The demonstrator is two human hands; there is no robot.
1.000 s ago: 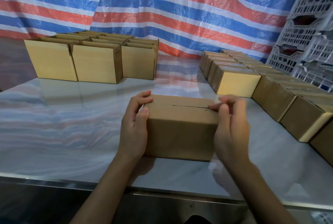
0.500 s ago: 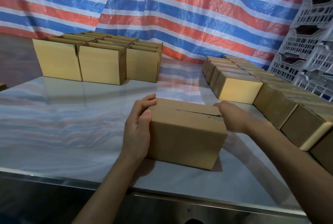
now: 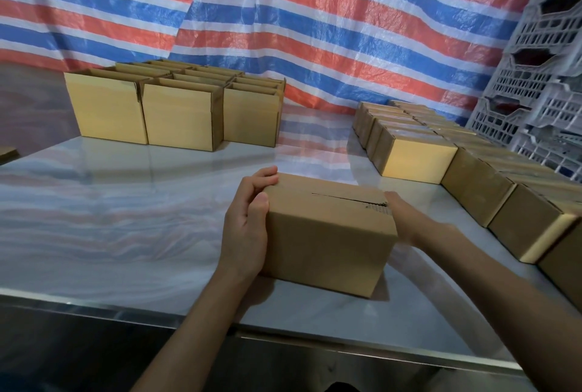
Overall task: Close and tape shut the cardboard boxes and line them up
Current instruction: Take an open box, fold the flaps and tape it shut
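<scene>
Far left, on the pale glossy table (image 3: 110,218): block of open-topped yellow cardboard boxes (image 3: 176,114), flaps upright, awaiting closure. Centre, near the front edge: one plain brown cardboard box (image 3: 327,240), flaps folded down, centre seam showing as a dark slit, no tape visible on it. Left hand (image 3: 248,228) grips its left end, fingers curled over the top edge, thumb on the near face. Right hand (image 3: 406,218), a second ago at the near right corner, now reaches round the right end; fingers hidden, hold cannot be told. Box has turned slightly and edged rightward; judged closed, taping outstanding. Right: row of closed cardboard boxes (image 3: 472,190), lined up
</scene>
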